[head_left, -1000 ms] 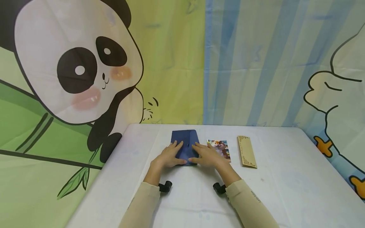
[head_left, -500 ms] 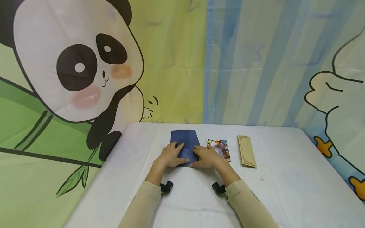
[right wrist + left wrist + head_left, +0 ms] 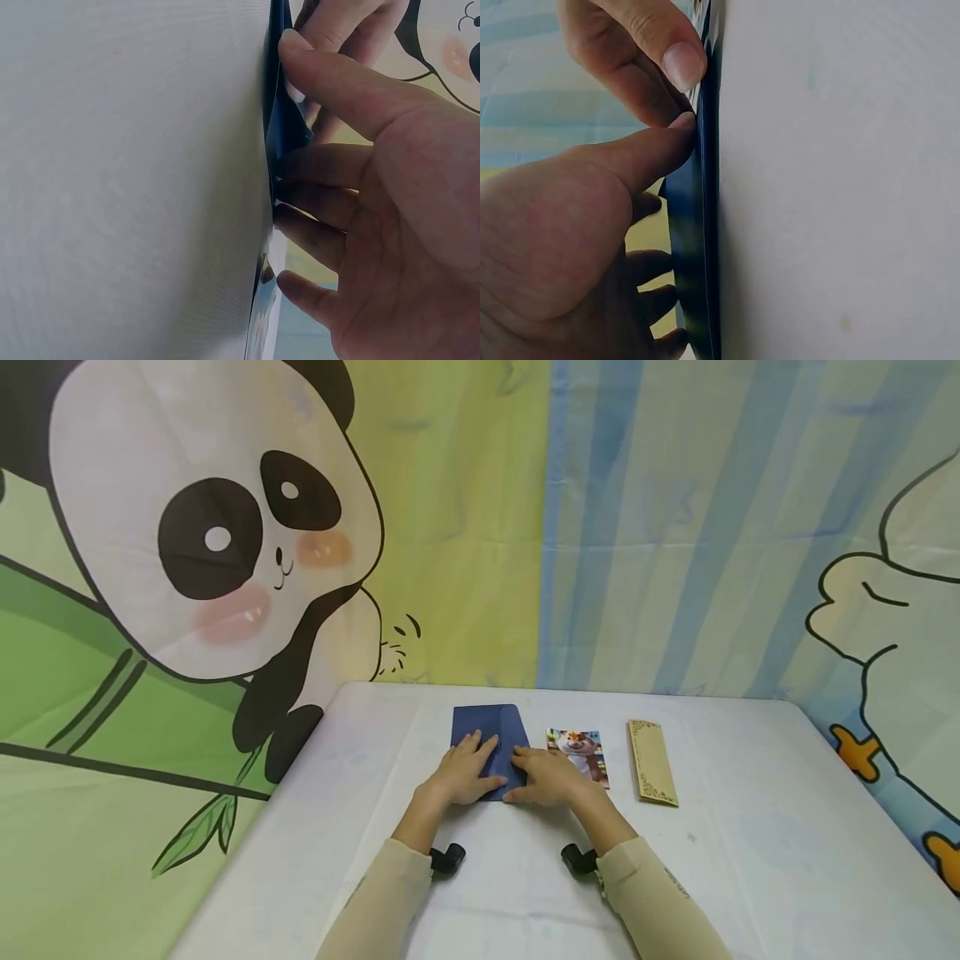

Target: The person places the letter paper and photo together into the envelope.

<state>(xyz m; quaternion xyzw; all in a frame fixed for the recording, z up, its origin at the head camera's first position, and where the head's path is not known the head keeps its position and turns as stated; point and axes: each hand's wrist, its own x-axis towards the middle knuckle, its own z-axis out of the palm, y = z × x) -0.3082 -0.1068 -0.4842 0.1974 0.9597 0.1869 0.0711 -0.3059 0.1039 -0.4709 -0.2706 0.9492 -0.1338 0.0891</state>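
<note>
I see the left hand (image 3: 465,774) and right hand (image 3: 553,777) resting, fingers spread, on the blue folder (image 3: 491,720) near the far edge of the table (image 3: 750,852), where I judge even pressure would best flatten it without sliding.

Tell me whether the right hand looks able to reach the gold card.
Probably yes: the gold card lies uncovered, and only the flat picture card sits between. The right hand would first leave the blue envelope.

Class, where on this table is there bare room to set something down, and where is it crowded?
Bare: white tabletop right of the tan card, and left of the blue folder. Crowded: left hand and right hand at the folder, picture card close by.
</note>
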